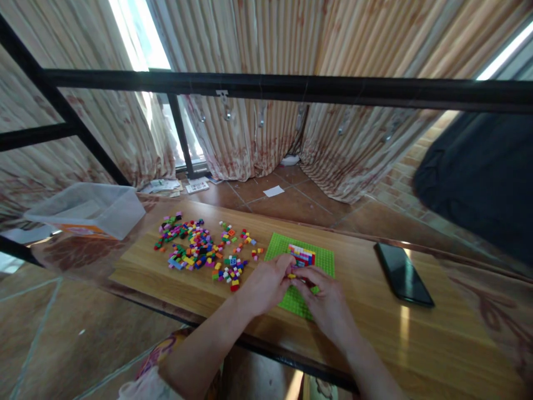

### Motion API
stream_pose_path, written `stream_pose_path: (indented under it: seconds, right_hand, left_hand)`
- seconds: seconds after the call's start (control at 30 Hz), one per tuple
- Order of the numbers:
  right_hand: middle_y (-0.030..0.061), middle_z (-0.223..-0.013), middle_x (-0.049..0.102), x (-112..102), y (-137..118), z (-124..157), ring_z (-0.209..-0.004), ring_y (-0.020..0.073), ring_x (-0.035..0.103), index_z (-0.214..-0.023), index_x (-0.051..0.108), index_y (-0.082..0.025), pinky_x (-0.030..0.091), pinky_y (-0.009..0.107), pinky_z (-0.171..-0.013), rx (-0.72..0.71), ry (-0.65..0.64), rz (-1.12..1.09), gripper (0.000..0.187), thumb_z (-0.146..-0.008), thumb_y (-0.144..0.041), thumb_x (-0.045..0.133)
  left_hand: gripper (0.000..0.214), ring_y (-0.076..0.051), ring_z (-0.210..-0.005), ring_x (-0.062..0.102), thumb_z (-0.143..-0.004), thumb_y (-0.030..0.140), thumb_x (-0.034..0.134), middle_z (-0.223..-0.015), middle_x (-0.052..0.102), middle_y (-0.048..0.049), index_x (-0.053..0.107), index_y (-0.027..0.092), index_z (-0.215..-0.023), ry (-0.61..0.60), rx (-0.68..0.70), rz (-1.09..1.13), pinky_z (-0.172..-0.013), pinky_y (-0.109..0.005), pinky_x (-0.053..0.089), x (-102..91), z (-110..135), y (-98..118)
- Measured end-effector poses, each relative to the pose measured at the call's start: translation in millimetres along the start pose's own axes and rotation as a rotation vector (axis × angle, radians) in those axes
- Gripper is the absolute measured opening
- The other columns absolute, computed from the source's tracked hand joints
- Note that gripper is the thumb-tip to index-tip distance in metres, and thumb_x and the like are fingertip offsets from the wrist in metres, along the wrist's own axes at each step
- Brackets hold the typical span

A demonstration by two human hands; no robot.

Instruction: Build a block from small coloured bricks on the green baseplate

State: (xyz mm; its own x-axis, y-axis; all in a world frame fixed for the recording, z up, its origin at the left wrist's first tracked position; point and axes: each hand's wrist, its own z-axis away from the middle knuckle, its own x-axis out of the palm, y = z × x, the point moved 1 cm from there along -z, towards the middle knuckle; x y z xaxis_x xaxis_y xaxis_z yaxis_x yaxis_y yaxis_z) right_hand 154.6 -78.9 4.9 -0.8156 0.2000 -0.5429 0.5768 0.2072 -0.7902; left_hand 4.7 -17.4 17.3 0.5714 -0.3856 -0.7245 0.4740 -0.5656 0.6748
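My left hand (pixel 268 283) and my right hand (pixel 327 300) meet over a green studded baseplate (pixel 322 258). Their fingers are closed in a pinch around small toy building bricks (pixel 292 275); a yellow one shows between the fingertips, and the others are mostly covered. Just beyond the fingers, a low wall of bricks (pixel 303 255) in red, white, blue and yellow stands on the baseplate. To the left of my left hand lies a loose scatter of many-coloured bricks (pixel 202 244), with a smaller group (pixel 233 271) nearest to it.
A wooden board (pixel 362 328) carries everything. A black phone (pixel 403 275) lies at the right. At the far left stands a translucent plastic bin (pixel 125 208) with an orange label. A black metal rail (pixel 266 89) crosses in front of the curtains (pixel 266 50). Papers (pixel 273 191) lie behind.
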Motion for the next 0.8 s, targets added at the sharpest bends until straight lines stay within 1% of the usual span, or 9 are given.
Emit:
stream_pose_path:
  seconds: [0.13, 0.2, 0.3, 0.37, 0.43, 0.53, 0.67, 0.8]
  right_hand:
    - [0.0028, -0.092, 0.071, -5.6, 4.7, 1.6, -0.084, 0.0177, 0.065, -0.091, 0.072, -0.024, 0.050, 0.031, -0.077, 0.024, -0.001, 0.012, 0.016, -0.091, -0.031, 0.057]
    - [0.0027, -0.092, 0.071, -9.0, 9.7, 2.2, -0.084, 0.0181, 0.065, -0.092, 0.072, -0.025, 0.049, 0.032, -0.077, 0.035, 0.022, 0.030, 0.016, -0.091, -0.032, 0.057]
    - [0.0034, -0.093, 0.070, -11.3, 18.3, 2.6, -0.085, 0.0191, 0.064, -0.088, 0.073, -0.026, 0.049, 0.033, -0.078, 0.060, 0.082, 0.074, 0.016, -0.089, -0.035, 0.060]
    - [0.0040, -0.095, 0.068, -9.4, 22.0, 2.6, -0.087, 0.0199, 0.063, -0.084, 0.074, -0.026, 0.048, 0.035, -0.081, 0.061, 0.124, 0.105, 0.015, -0.086, -0.036, 0.064]
    - [0.0045, -0.097, 0.067, -4.9, 23.1, 2.1, -0.090, 0.0209, 0.062, -0.082, 0.075, -0.027, 0.047, 0.036, -0.083, 0.048, 0.154, 0.141, 0.013, -0.084, -0.036, 0.066]
    - [0.0049, -0.097, 0.065, 2.6, 22.4, 0.3, -0.093, 0.0225, 0.059, -0.079, 0.076, -0.028, 0.046, 0.038, -0.084, 0.028, 0.199, 0.194, 0.010, -0.081, -0.034, 0.068]
    - [0.0051, -0.096, 0.064, 7.0, 22.9, -2.8, -0.093, 0.0231, 0.057, -0.078, 0.076, -0.027, 0.044, 0.039, -0.085, 0.017, 0.249, 0.216, 0.010, -0.080, -0.035, 0.070]
    - [0.0055, -0.095, 0.063, 7.9, 25.7, -4.3, -0.093, 0.0232, 0.056, -0.077, 0.076, -0.027, 0.043, 0.040, -0.085, 0.012, 0.280, 0.223, 0.012, -0.080, -0.037, 0.070]
  left_hand:
    - [0.019, -0.017, -0.087, 0.063, -0.086, 0.013, 0.053, -0.094, 0.065, -0.0021, 0.052, 0.021, -0.103, 0.013, 0.014, -0.006, -0.077, -0.028, 0.048, 0.6, -1.5, 1.2]
    - [0.022, -0.017, -0.089, 0.063, -0.084, 0.010, 0.052, -0.098, 0.066, -0.0026, 0.054, 0.021, -0.103, 0.056, 0.002, -0.027, -0.079, -0.028, 0.049, -2.9, -2.4, -2.4]
    - [0.028, -0.018, -0.091, 0.063, -0.079, 0.004, 0.051, -0.101, 0.067, -0.0049, 0.056, 0.019, -0.103, 0.148, -0.100, -0.079, -0.082, -0.031, 0.050, -9.8, -4.6, -12.2]
    - [0.027, -0.019, -0.089, 0.064, -0.078, 0.003, 0.050, -0.099, 0.068, -0.0067, 0.059, 0.017, -0.100, 0.177, -0.192, -0.077, -0.081, -0.032, 0.051, -11.9, -6.7, -18.4]
    - [0.025, -0.019, -0.088, 0.065, -0.080, 0.005, 0.049, -0.097, 0.070, -0.0076, 0.061, 0.015, -0.099, 0.169, -0.258, -0.030, -0.080, -0.031, 0.051, -10.4, -8.8, -22.3]
    - [0.023, -0.019, -0.089, 0.067, -0.084, 0.010, 0.050, -0.098, 0.072, -0.0083, 0.064, 0.015, -0.102, 0.121, -0.310, 0.063, -0.081, -0.031, 0.052, -2.7, -11.6, -24.1]
    - [0.024, -0.020, -0.091, 0.067, -0.086, 0.015, 0.051, -0.100, 0.073, -0.0086, 0.067, 0.014, -0.103, 0.070, -0.318, 0.134, -0.082, -0.030, 0.051, 8.0, -13.7, -23.6]
    - [0.024, -0.018, -0.083, 0.066, -0.087, 0.016, 0.048, -0.092, 0.073, -0.0071, 0.068, 0.014, -0.101, 0.053, -0.313, 0.155, -0.075, -0.028, 0.049, 9.8, -14.1, -20.6]
